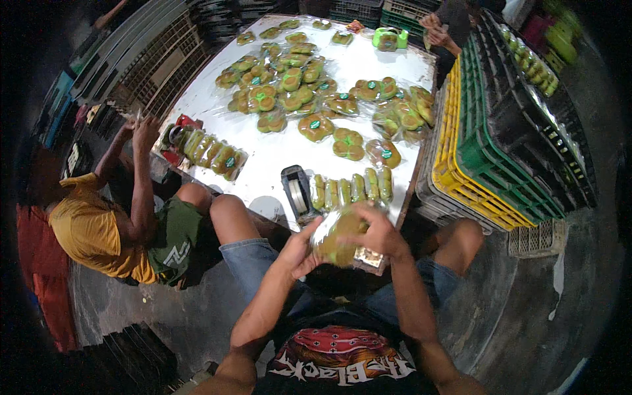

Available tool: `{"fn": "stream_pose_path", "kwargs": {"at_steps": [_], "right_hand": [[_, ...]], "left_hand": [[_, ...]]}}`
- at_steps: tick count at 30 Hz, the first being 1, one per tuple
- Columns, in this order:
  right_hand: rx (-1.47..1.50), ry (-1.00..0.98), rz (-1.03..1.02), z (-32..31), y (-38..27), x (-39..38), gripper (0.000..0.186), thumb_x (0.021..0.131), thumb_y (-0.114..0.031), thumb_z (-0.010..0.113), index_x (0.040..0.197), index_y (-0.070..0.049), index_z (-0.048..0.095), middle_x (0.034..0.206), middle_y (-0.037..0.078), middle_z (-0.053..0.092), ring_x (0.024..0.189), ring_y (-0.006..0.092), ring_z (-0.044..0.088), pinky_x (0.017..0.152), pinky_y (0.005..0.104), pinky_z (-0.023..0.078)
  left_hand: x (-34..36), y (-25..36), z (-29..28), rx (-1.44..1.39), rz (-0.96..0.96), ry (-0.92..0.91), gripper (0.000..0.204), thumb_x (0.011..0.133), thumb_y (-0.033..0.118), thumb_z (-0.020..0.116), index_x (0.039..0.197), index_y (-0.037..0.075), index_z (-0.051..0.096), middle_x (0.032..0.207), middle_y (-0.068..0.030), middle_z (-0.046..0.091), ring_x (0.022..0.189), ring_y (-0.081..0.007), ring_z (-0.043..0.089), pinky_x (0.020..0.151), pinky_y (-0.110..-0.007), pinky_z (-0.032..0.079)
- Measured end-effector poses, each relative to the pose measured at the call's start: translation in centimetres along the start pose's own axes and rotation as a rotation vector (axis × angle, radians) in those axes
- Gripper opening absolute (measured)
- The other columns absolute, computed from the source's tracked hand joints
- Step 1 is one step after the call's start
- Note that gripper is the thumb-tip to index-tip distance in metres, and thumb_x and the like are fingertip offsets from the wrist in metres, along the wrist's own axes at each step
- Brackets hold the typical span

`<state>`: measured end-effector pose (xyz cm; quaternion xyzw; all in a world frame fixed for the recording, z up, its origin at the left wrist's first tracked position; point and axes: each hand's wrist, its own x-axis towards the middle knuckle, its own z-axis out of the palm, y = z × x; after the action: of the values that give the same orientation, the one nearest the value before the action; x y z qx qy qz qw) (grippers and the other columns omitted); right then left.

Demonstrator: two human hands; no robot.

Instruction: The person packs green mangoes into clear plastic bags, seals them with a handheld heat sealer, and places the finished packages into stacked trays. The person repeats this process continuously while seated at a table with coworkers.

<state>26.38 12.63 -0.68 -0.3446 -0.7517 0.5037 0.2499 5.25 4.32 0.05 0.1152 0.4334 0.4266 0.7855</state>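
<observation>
Head view, clock centred on the held pack: what's nearest?

– Clear-wrapped pack (341,241) of green-brown round produce, held by both hands at the table's near edge. Left hand (299,253), approx. 8 o'clock, is part-curled round its side; right hand (383,232), approx. 3, is bent over its top w/ fingers half closed. Some blur, so exact fingertip contact can't be told.

– And just beyond?

– At approx. 11, a black tape dispenser (296,191) is set on the white table (270,155); at 12–1, right next to it, a wrapped row of oblong pieces (357,189) is laid.

– Sides?

– At 2, stacked crates (486,161) (yellow, green, black) are seen by the table. At 9, a co-worker (99,227) in a yellow shirt is seated; at 10, another wrapped row (210,153) is placed near the table's L edge.

– Far part?

– At 11–12, lots of wrapped packs (293,82) are spread, some overlapping, a few w/ teal labels. At 12–1, a bright green holder (401,38) is stood near the far edge; at 1, another co-worker's hands (436,31) are raised.
</observation>
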Motion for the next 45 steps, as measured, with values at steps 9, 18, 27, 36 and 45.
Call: {"fn": "stream_pose_path", "kwargs": {"at_steps": [9,18,27,36,45], "right_hand": [[-0.499,0.881,0.343,-4.7,12.3,2.7,0.073,0.077,-0.043,0.082,0.127,0.000,0.051,0.118,0.022,0.059,0.109,0.0361,0.060,0.094,0.0435,0.048],[-0.609,0.469,0.577,-5.8,11.2,4.7,0.132,0.063,-0.068,0.079,0.155,-0.002,0.011,0.138,0.035,0.044,0.125,0.0488,0.049,0.106,0.0505,0.040],[-0.351,0.691,0.174,-6.4,4.2,0.2,0.121,0.068,-0.049,0.084,0.153,0.003,0.015,0.148,0.033,0.034,0.138,0.0447,0.037,0.114,0.0490,0.033],[-0.748,1.231,-0.906,-24.2,-21.5,-3.8,0.116,0.069,-0.045,0.085,0.150,0.004,0.018,0.140,0.023,0.040,0.126,0.0346,0.047,0.108,0.0445,0.038],[-0.708,0.998,-0.095,-51.8,-19.1,-0.9,0.108,0.074,-0.069,0.072,0.147,0.001,0.035,0.148,0.021,0.040,0.133,0.0349,0.044,0.107,0.0449,0.039]], "left_hand": [[9.9,-1.0,2.5,0.338,0.405,0.317,0.064,0.094,0.039,0.062,0.137,-0.006,0.044,0.137,-0.0189,0.051,0.125,-0.0271,0.049,0.104,-0.039,0.038],[19.2,-4.2,4.9,0.818,0.702,0.536,0.083,0.081,0.039,0.075,0.134,-0.015,0.041,0.141,-0.0347,0.037,0.134,-0.0427,0.038,0.110,-0.047,0.032],[14.6,-1.6,6.7,0.482,0.652,0.414,0.082,0.076,0.022,0.084,0.134,-0.010,0.036,0.124,-0.0219,0.055,0.112,-0.0283,0.056,0.095,-0.037,0.047],[-0.9,12.2,32.7,0.460,1.523,-0.197,0.080,0.079,0.029,0.084,0.139,-0.001,0.040,0.131,-0.0181,0.048,0.126,-0.0289,0.049,0.107,-0.040,0.039],[16.5,22.9,51.4,0.723,1.394,-0.316,0.086,0.074,0.051,0.082,0.121,-0.014,0.051,0.116,-0.0255,0.060,0.100,-0.0312,0.063,0.084,-0.044,0.052]]}}
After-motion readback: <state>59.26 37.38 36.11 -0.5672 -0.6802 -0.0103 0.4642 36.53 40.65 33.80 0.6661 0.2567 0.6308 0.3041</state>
